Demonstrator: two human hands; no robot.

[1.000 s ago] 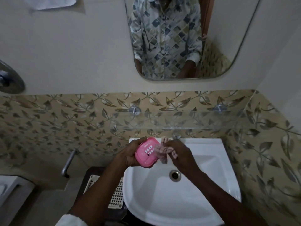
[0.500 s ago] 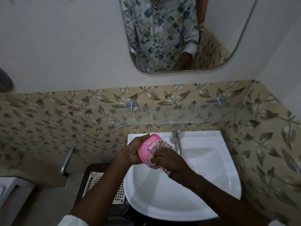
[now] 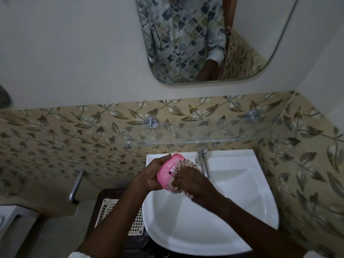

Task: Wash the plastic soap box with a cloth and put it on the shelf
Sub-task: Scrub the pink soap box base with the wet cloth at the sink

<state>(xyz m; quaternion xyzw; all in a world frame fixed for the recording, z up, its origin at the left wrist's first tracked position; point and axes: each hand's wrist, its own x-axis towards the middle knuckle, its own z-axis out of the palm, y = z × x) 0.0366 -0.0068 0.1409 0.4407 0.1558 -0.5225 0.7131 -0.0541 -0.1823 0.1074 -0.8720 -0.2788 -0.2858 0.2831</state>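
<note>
- Here you stand in a dim bathroom corner, with plain pale wall above and a band of leaf-patterned tiles below that wraps onto the right-hand wall
- A white washbasin fills that corner, and a chrome tap at its back edge points into the bowl
- A clear glass shelf runs across the tiles just above the tap, held by round chrome brackets
- A rounded mirror hangs above the shelf and reflects your patterned shirt
- Left of the basin, a white lattice basket lies on a dark stand, partly hidden by your left forearm, and a metal pipe juts from the wall further left
- Your left hand grips the pink plastic soap box, with fingers curled round its left edge, and holds it tilted over the back left of the basin, below the shelf
- Your right hand presses a pink-striped cloth against the box's slotted face, its fingers bent down onto the cloth and holding it there
</note>
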